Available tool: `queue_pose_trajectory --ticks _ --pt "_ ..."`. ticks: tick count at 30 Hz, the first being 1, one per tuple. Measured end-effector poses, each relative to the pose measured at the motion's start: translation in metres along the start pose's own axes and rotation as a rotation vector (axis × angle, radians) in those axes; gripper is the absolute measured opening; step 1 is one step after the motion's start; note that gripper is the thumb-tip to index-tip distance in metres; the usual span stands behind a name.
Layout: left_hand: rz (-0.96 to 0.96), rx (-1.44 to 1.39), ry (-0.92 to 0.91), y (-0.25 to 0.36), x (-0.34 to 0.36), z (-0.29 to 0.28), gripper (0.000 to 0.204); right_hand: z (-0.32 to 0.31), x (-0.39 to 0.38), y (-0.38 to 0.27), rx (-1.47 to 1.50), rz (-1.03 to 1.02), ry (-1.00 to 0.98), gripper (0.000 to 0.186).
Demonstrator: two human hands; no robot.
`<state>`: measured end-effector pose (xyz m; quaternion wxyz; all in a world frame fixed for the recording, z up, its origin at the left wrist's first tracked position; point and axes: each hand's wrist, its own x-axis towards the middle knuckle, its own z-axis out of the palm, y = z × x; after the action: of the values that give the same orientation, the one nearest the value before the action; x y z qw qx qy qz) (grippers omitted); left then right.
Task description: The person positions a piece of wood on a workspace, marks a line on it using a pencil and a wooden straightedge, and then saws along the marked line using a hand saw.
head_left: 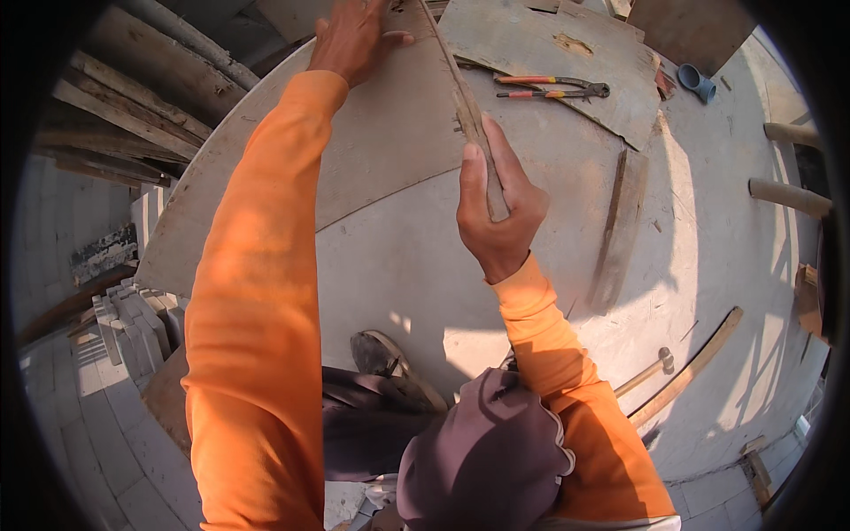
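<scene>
A long, thin wooden strip (469, 119) runs from the upper edge down toward me. My right hand (505, 199) is closed round its near end, with the thumb and forefinger along its sides. At the upper left, my left hand (352, 40) is over a large plywood sheet (381, 133), its thumb stretched out toward the strip. Its fingertips are partly cut off by the picture's edge, and it seems to hold nothing. To the right of the strip lie pincers (558, 88) with red and yellow handles, on another worn board (531, 44).
Stacked timber (142, 106) fills the upper left, with grey tiles (133, 323) below it. Rightward are a short plank (620, 230), a grey-blue pipe fitting (697, 84), a hammer (646, 372) and a curved wooden length (691, 367). My shoe (381, 358) stands below the sheet.
</scene>
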<state>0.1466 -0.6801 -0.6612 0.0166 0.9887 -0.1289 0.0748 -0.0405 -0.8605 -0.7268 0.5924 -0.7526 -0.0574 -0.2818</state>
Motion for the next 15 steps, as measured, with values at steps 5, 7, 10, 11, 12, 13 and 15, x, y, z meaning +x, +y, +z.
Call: queue_pose_trajectory --ticks 5,7,10,11,12,13,15 --pt "0.043 0.005 0.091 -0.006 -0.006 0.007 0.08 -0.017 -0.048 0.012 -0.013 -0.049 0.036 0.041" --pt "0.051 -0.004 0.101 0.004 -0.004 0.008 0.08 -0.007 -0.013 0.011 -0.023 -0.026 0.048 0.04" --pt "0.032 0.011 0.061 0.002 -0.005 0.002 0.08 0.011 0.01 0.004 0.037 0.077 -0.029 0.04" --pt "0.043 -0.002 0.06 0.0 0.0 0.005 0.08 0.005 0.007 0.005 0.013 0.032 -0.002 0.04" --pt "0.042 -0.001 0.047 -0.006 0.0 0.006 0.08 -0.003 -0.015 0.008 0.004 -0.003 0.017 0.04" --pt "0.042 0.009 0.07 -0.007 0.004 0.002 0.079 -0.011 -0.036 0.012 -0.008 -0.044 0.042 0.041" --pt "0.031 0.023 0.078 -0.006 -0.004 0.008 0.075 -0.018 -0.059 0.016 -0.001 -0.007 0.042 0.041"
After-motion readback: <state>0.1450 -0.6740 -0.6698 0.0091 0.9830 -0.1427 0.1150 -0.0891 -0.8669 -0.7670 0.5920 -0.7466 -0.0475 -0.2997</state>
